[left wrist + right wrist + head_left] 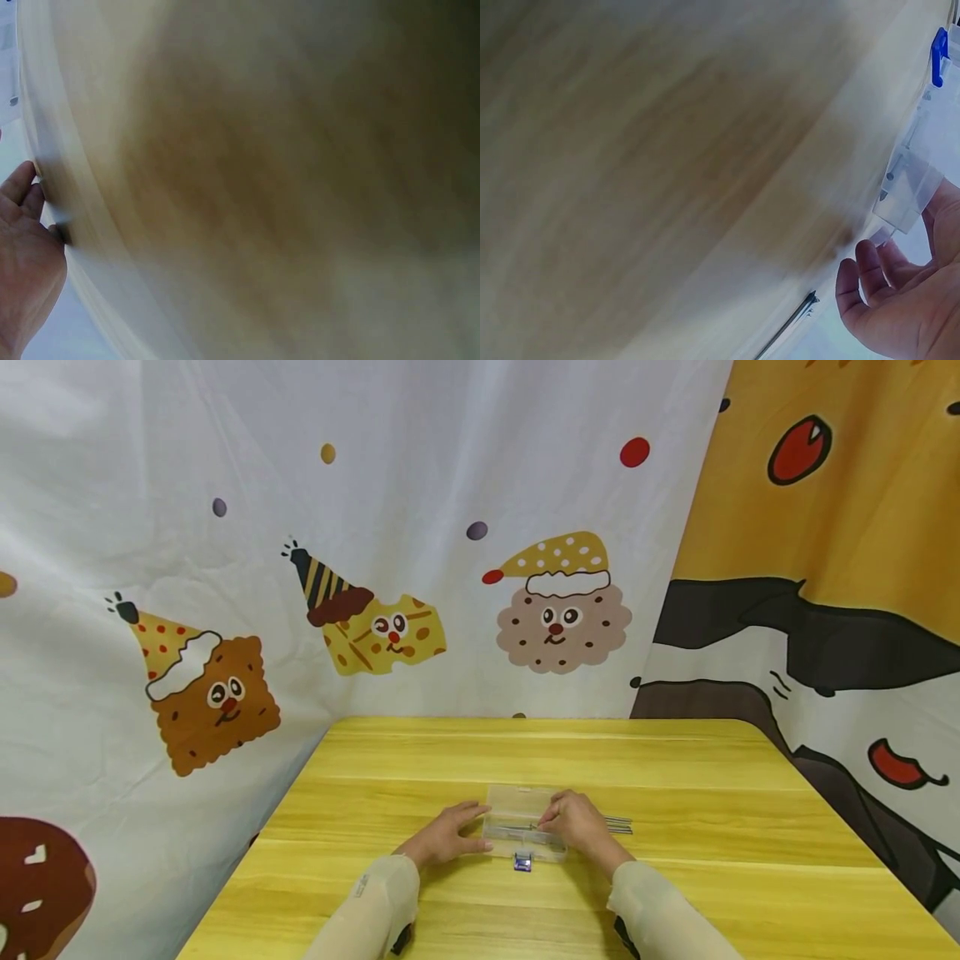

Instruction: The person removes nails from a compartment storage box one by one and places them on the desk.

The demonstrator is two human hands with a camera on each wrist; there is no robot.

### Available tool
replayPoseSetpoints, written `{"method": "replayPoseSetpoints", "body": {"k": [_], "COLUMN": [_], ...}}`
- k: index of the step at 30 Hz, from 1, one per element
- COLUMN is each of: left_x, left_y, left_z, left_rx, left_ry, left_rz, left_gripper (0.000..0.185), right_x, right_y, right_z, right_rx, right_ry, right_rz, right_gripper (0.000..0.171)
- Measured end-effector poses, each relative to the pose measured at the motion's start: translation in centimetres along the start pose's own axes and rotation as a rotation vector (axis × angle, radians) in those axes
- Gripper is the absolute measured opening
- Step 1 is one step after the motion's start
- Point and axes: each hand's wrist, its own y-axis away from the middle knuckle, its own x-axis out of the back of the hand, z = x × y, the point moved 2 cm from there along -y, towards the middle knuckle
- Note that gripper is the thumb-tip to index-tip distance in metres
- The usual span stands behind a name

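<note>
A clear plastic box lies with its lid folded back on the table; a blue latch sits at its near side. My left hand rests at the box's left end, fingers and thumb fairly straight against it. Over the right part of the box, my right hand pinches a thin metal drill bit between thumb and fingers. Those fingertips are hidden in the right wrist view, where the hand is beside the box wall. The left wrist view shows only the left hand.
Several thin metal drill bits lie side by side just right of my right hand. The wood-grain table reaches back to a printed cloth. In the right wrist view the blue latch stands out from the box.
</note>
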Motion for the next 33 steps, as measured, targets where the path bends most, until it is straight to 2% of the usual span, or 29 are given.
{"method": "replayPoseSetpoints", "body": {"k": [18,33], "left_x": [0.01,-0.05], "left_y": [0.06,0.08], "left_z": [0.08,-0.03], "left_rx": [-0.003,-0.001], "left_ry": [-0.005,-0.013], "left_rz": [0.004,0.005], "left_gripper": [0.072,0.071], "right_x": [0.05,0.29], "right_y": [-0.05,-0.18], "right_z": [-0.02,0.12], "right_rx": [0.054,0.081], "right_ry": [0.035,0.066], "right_rz": [0.033,-0.001], "right_gripper": [0.012,0.016]}}
